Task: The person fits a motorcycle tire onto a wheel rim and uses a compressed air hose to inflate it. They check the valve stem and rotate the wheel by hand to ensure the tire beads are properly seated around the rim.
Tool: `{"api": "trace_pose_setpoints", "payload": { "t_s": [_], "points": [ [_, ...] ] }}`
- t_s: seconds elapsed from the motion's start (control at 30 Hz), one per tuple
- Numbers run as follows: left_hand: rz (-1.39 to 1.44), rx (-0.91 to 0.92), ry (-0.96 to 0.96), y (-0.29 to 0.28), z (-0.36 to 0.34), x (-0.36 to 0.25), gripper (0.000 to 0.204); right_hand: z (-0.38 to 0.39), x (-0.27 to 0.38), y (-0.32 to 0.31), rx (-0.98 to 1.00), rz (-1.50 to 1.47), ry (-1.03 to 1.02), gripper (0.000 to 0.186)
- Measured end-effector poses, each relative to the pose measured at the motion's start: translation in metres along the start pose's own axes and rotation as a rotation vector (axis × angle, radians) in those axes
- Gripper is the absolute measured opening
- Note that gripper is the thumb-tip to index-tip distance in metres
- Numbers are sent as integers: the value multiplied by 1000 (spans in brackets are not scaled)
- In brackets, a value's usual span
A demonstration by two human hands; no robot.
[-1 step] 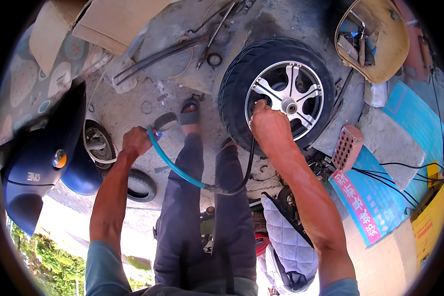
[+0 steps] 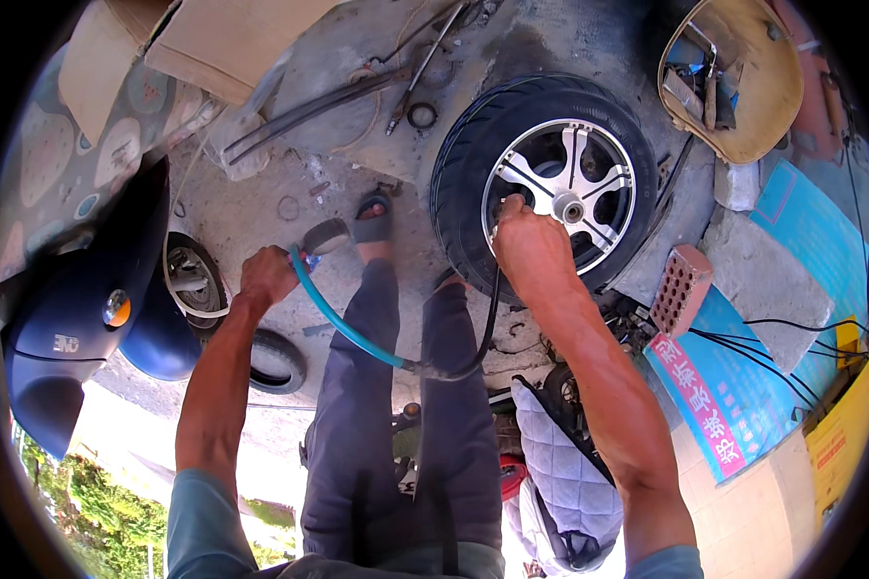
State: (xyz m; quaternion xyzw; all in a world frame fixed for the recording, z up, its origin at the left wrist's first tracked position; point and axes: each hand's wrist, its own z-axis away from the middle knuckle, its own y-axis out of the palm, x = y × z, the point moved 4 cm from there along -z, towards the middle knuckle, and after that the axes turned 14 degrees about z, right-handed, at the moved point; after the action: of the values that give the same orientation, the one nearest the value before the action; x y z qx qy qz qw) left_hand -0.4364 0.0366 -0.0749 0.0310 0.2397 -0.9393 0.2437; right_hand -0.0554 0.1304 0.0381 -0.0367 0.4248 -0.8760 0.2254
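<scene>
Far left: dark blue vehicle body (image 2: pixel 77 299), small wheel (image 2: pixel 203 280) beside it. Left hand (image 2: pixel 268 275): fingers curled together, clamped on the end of the teal hose (image 2: pixel 343 328); a grey rounded object (image 2: pixel 325 236) lies just beyond, its contact with the hand unclear. Loose tire (image 2: pixel 280 364) lies on the ground below that hand. Teal hose bows across the legs to a joint; black hose (image 2: pixel 475 359) continues up to the right. Wheel with tire (image 2: pixel 459 198) sits right of centre, silver spoked face toward the viewer. Right hand (image 2: pixel 536 246): at the rim's left side, fingers closed on the black hose end; fingertip contact partly hidden. Perforated brick (image 2: pixel 682 289) and tool-filled tan basin (image 2: pixel 777 96) farther right.
</scene>
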Motion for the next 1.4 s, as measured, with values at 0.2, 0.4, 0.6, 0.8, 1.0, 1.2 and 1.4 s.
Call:
{"api": "trace_pose_setpoints", "payload": {
  "t_s": [0.2,0.4,0.6,0.8,1.0,1.2,1.4],
  "points": [
    [-24,54,8,-5,11,-18,59,2,-4,0,-18,9,11,34],
    [-49,66,-8,-6,13,-15,59,0,-6,-7,-34,-67,-17,22],
    [-59,57,-8,-5,11,-12,57,2,-5,0,28,-120,-25,36],
    [-35,64,-16,-4,9,-9,54,-2,-8,-6,32,-122,-85,32],
    [-36,66,-26,-9,11,-14,52,8,-5,-3,33,-100,-42,32],
    [4,11,17,-23,4,-32,46,10,-2,-5,22,-117,28,25],
    [402,-335,238,-70,-59,-98,51,12,-14,-7,54,-253,97,36]
  ]
}}
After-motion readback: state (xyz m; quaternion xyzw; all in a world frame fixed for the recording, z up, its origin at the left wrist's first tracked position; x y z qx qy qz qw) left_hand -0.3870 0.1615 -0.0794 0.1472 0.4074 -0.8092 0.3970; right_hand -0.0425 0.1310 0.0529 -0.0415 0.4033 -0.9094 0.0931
